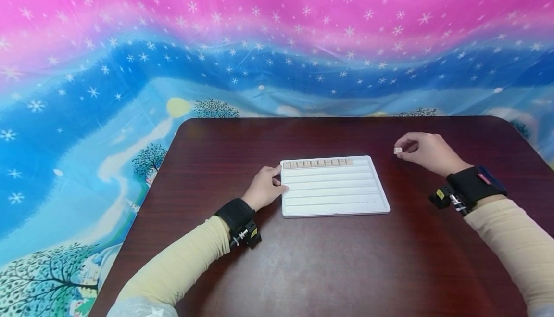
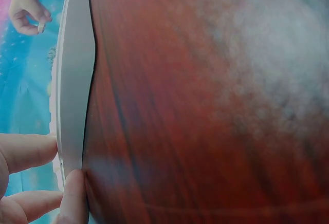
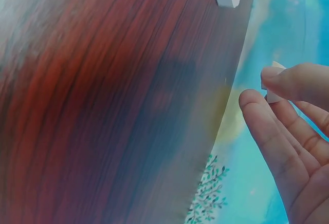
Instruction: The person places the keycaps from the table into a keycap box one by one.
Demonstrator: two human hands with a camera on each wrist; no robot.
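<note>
A white ridged tray (image 1: 333, 190) lies on the table, its top groove holding a row of beige keycaps (image 1: 314, 164) that stops short of the right end. My left hand (image 1: 262, 189) grips the tray's left edge; the left wrist view has its fingertips (image 2: 74, 183) against the pale side wall (image 2: 77, 54). Off to the right of the tray, my right hand (image 1: 426, 153) pinches one small beige keycap (image 1: 397, 151) between thumb and fingers, raised over the table. Part of that keycap (image 3: 272, 97) is covered by the thumb in the right wrist view.
The dark reddish wooden table (image 1: 337, 264) has rounded far corners. Directly behind it hangs a pink and blue snowflake-patterned cloth (image 1: 277, 43). Below the tray's top row, several lower grooves show bare white. Each wrist wears a black strap (image 1: 469, 185) with a small camera.
</note>
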